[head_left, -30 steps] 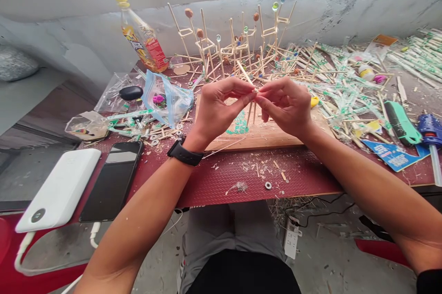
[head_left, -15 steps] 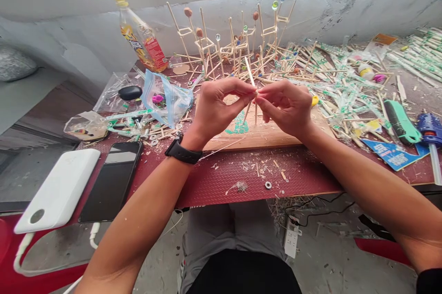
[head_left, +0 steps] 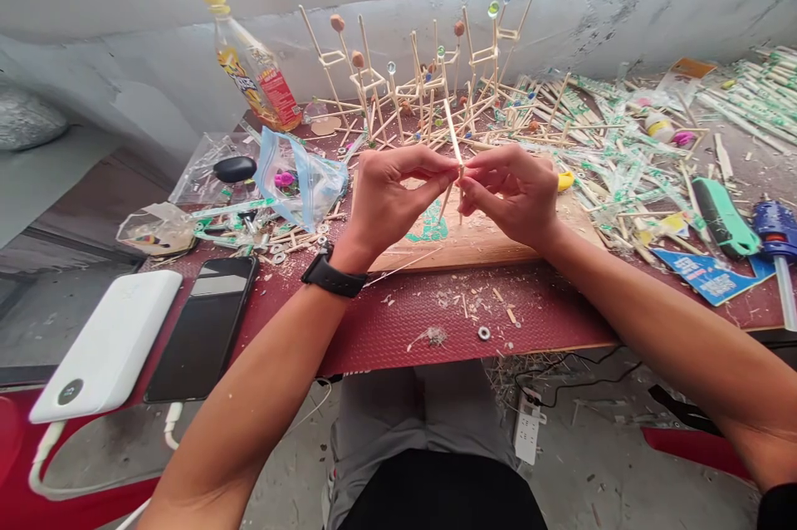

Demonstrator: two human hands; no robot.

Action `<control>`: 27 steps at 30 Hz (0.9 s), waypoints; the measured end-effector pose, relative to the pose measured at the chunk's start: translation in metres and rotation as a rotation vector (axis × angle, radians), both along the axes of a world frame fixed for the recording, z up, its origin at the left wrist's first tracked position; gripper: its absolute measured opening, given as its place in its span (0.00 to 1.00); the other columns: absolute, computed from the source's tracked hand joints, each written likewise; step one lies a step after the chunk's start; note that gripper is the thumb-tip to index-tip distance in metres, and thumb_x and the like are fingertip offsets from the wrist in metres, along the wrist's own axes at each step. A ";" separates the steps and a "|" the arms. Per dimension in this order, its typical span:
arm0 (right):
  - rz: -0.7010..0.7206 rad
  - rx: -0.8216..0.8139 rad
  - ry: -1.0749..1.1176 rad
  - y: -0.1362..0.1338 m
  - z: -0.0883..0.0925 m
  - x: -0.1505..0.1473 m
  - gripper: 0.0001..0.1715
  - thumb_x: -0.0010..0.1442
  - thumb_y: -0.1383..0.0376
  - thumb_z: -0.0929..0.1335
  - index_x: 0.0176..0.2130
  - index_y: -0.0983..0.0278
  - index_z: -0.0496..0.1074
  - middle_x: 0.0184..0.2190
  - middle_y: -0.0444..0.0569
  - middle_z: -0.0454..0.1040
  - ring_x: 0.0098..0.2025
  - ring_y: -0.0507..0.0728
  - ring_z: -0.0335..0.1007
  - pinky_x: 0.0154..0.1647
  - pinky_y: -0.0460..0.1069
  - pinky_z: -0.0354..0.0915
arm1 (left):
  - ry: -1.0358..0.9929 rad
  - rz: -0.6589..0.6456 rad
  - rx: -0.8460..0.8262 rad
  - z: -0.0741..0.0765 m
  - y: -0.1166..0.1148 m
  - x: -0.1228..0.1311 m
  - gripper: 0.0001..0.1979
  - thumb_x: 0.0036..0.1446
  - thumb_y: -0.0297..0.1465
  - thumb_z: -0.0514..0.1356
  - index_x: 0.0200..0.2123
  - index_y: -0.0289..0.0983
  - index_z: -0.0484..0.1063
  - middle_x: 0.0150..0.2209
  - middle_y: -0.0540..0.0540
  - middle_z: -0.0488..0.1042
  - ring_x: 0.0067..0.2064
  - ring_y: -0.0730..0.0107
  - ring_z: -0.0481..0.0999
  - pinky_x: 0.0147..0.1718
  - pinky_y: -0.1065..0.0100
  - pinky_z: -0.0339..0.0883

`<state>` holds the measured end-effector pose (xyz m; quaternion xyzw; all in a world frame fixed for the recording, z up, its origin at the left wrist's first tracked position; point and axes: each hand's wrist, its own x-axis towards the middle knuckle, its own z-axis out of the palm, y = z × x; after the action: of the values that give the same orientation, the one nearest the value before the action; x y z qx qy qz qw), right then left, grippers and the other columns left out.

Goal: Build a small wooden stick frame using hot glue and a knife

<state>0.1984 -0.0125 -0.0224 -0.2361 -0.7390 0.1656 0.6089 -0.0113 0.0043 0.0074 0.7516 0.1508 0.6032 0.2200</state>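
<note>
Left hand: curled, thumb and forefinger pinching the thin pale wooden sticks at their joint; matte black wristband on the wrist.
Right hand: curled likewise, fingertips pinching the same joint from the other side, meeting the left fingertips.
Sticks: slender and smooth; one slanting up above the fingers, two pointed ends hanging below; held in the air over the flat pale wooden board.
Surface: dark red, finely textured, strewn with splinters, shavings and a small steel washer.
Behind: spindly stick frames topped with round beads, upright; clear plastic bottle with yellow cap, tilted.
Left edge: glossy black phone beside a smooth white rounded power bank.
</note>
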 end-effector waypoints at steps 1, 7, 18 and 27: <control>-0.002 -0.001 0.003 0.000 -0.001 0.000 0.09 0.71 0.61 0.77 0.49 0.57 0.78 0.35 0.39 0.83 0.27 0.50 0.85 0.25 0.43 0.82 | -0.007 0.002 0.003 -0.001 0.000 0.000 0.09 0.62 0.23 0.75 0.40 0.45 0.90 0.37 0.52 0.91 0.37 0.70 0.92 0.40 0.71 0.89; 0.036 0.072 0.037 0.001 0.000 -0.002 0.13 0.68 0.70 0.78 0.50 0.56 0.82 0.35 0.37 0.83 0.26 0.49 0.86 0.25 0.41 0.81 | -0.017 -0.029 -0.023 -0.003 0.002 0.002 0.05 0.63 0.27 0.76 0.40 0.44 0.90 0.38 0.51 0.91 0.38 0.68 0.92 0.41 0.67 0.91; -0.030 0.133 -0.012 -0.002 0.003 -0.003 0.10 0.70 0.69 0.77 0.50 0.57 0.83 0.34 0.38 0.84 0.26 0.48 0.85 0.26 0.41 0.80 | -0.013 -0.077 -0.090 -0.001 0.000 0.001 0.05 0.63 0.26 0.76 0.38 0.44 0.89 0.37 0.51 0.90 0.39 0.71 0.90 0.42 0.70 0.88; 0.003 0.111 0.038 0.000 -0.002 -0.004 0.13 0.71 0.66 0.77 0.53 0.53 0.81 0.34 0.38 0.85 0.26 0.50 0.84 0.25 0.43 0.80 | -0.040 -0.066 -0.110 -0.005 0.002 0.002 0.07 0.65 0.37 0.78 0.45 0.44 0.89 0.40 0.48 0.91 0.39 0.67 0.92 0.41 0.66 0.91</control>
<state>0.1941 -0.0124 -0.0248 -0.1977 -0.7358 0.1297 0.6346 -0.0092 0.0064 0.0026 0.7306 0.1544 0.6015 0.2838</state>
